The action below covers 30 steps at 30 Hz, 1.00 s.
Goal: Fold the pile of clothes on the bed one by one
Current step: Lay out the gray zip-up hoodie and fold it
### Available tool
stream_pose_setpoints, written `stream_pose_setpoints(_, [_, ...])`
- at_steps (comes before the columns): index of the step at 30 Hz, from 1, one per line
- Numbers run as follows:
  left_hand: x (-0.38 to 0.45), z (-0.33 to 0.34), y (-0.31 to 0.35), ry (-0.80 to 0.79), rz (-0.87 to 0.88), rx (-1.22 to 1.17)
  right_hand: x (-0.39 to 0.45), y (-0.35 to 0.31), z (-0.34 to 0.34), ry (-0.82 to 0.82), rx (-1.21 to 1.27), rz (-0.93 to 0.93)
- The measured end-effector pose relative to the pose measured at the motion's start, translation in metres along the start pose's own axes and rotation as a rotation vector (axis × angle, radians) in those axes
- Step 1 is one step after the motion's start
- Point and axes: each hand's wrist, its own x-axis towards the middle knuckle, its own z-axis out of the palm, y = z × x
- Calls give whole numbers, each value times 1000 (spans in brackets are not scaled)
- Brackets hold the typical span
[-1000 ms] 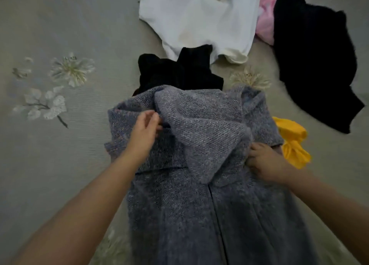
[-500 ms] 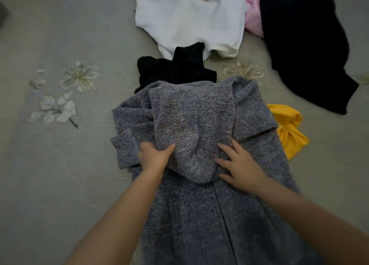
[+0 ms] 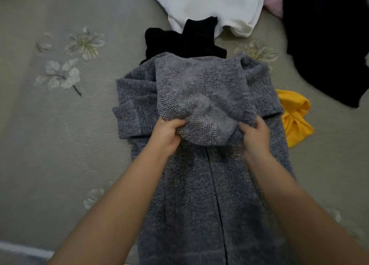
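1. Your left hand (image 3: 166,135) and right hand (image 3: 254,136) each have fingers curled into the lower edge of the hood (image 3: 201,97), pinching the knit at either side of its tip.
2. Keep both pinches level and draw the hood flat down over the back, centred on the seam (image 3: 216,194), so no bunching is left under the tip.
3. The grey hooded cardigan (image 3: 199,184) lies on the bed (image 3: 60,144) directly before you, collar end pointing away, hem toward you; its long axis runs near-to-far.
4. Sleeves seem folded inward at the shoulders; press them flat before, I judge, folding hem to collar.
5. Unfolded white (image 3: 205,3), black (image 3: 183,43) and yellow (image 3: 293,117) garments wait beyond.
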Motion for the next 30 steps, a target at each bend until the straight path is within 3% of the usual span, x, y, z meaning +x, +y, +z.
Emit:
stream_pose_setpoints(2, [-6,-11,2,-157,41,-151,3,-11,-11,-55,374,-51])
stream_pose_setpoints(4, [0,-17,-10,-120,-6,-197,9,-8,-17,-103,471,23])
stream_pose_setpoints(5, [3,-20,-20,-23,-64,-187,10,-3,-20,-74,302,51])
stream_pose_setpoints(7, [9,-25,-45,282,-146,8,11,12,-26,3,-346,102])
stream_pose_setpoints(9, [1,-28,-61,542,-85,562,9,30,-35,42,-812,-10])
stream_pose_setpoints(10, [-1,-31,-68,558,140,894,6,35,-39,51,-946,-189])
stream_pose_setpoints(12, [-4,-32,-80,291,817,1402,-2,43,-42,23,-1204,-679])
stream_pose_setpoints(13, [-6,-29,-83,80,1036,1608,-4,46,-43,-73,-1363,-836])
stream_pose_setpoints(14, [-5,-27,-84,-135,1037,1807,-5,49,-44,-252,-1527,-839])
stream_pose_setpoints(15, [-4,-25,-86,-275,878,1967,-6,52,-45,-438,-1647,-719])
stream_pose_setpoints(17, [5,-26,-93,-362,474,2168,-3,59,-51,-697,-1755,-416])
stream_pose_setpoints(19, [8,-25,-102,-388,284,2226,-2,60,-59,-756,-1695,-411])
stream_pose_setpoints(23, [-20,-31,-128,-286,564,1866,-24,56,-105,-609,-1449,-557])
stream_pose_setpoints(26, [-68,-49,-165,-409,749,1790,-56,78,-169,-386,-1475,-614])
stream_pose_setpoints(28, [-97,-66,-195,-478,816,1852,-72,97,-212,-234,-1520,-498])
stream_pose_setpoints(30, [-126,-83,-228,-504,733,1978,-83,116,-247,-174,-1546,-179])
